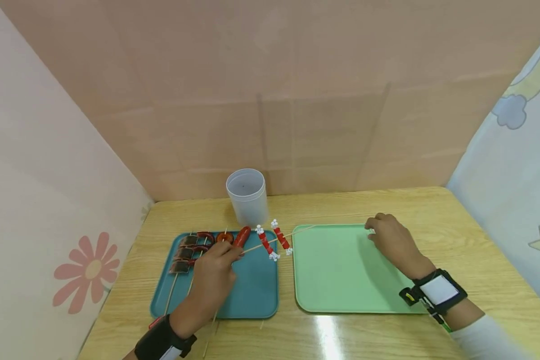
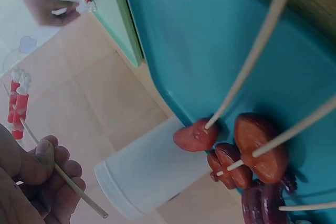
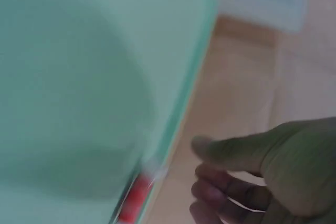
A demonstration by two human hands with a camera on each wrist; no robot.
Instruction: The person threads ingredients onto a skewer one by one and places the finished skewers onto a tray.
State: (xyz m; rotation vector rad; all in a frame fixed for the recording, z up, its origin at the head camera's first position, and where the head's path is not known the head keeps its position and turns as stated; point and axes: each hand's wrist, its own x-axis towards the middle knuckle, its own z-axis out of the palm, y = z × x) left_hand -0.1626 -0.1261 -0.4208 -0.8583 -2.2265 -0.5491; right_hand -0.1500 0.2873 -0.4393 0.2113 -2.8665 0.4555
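Observation:
In the head view my left hand [image 1: 213,277] is over the blue tray [image 1: 254,297], pinching a thin wooden skewer [image 1: 253,248] between thumb and fingers. Threaded on that skewer are two red pieces with white knobby ends [image 1: 265,243], side by side, seen in the left wrist view beyond the thumb. My right hand [image 1: 393,242] hovers at the far right of the green tray [image 1: 333,272], its fingers loosely bent with nothing between them. Below it, a similar red and white piece [image 3: 135,198] lies along the green tray's far edge, blurred in the right wrist view.
Several loaded skewers lie on the blue tray: dark square pieces [image 1: 184,253], purple curled pieces [image 2: 262,200], orange-brown rounds [image 2: 261,148] and a red sausage-like piece [image 1: 241,236]. A translucent cup [image 1: 250,207] stands behind. Covered walls rise behind and at both sides.

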